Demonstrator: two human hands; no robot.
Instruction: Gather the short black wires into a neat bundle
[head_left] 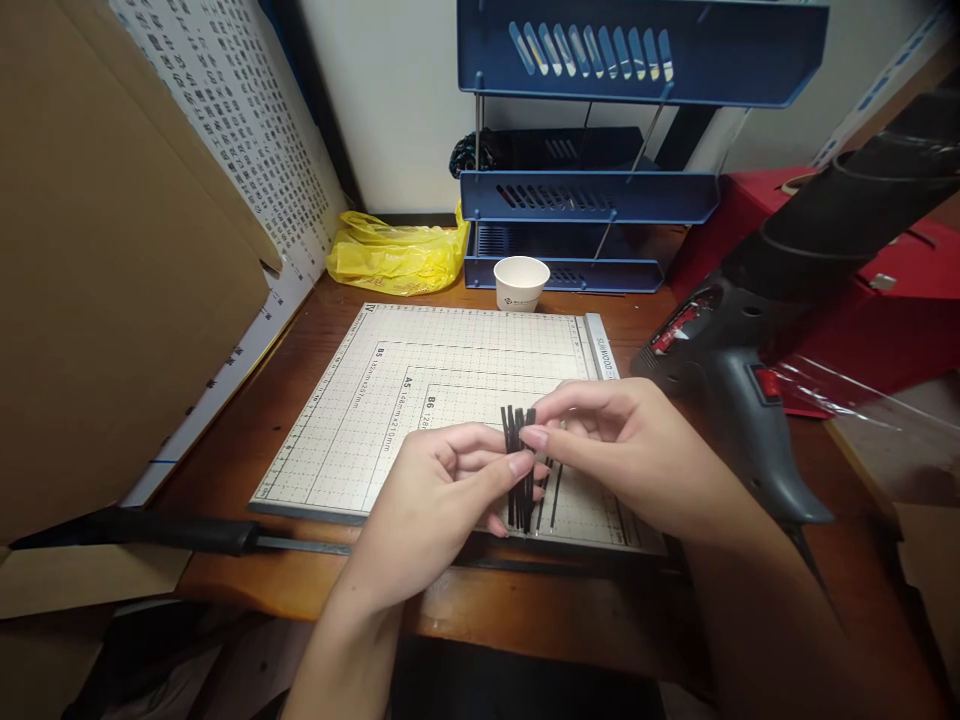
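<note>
The left hand (442,495) and right hand (637,440) pinch thin black strips (517,480); they look light, bendable, maybe slippery, best gripped around the middle.

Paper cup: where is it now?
The paper cup stands on the wooden table, behind the cutting board, just before the blue rack.

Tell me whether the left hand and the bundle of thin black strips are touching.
Touching: the head view shows the left hand with its thumb lying across the thin black strips.
</note>
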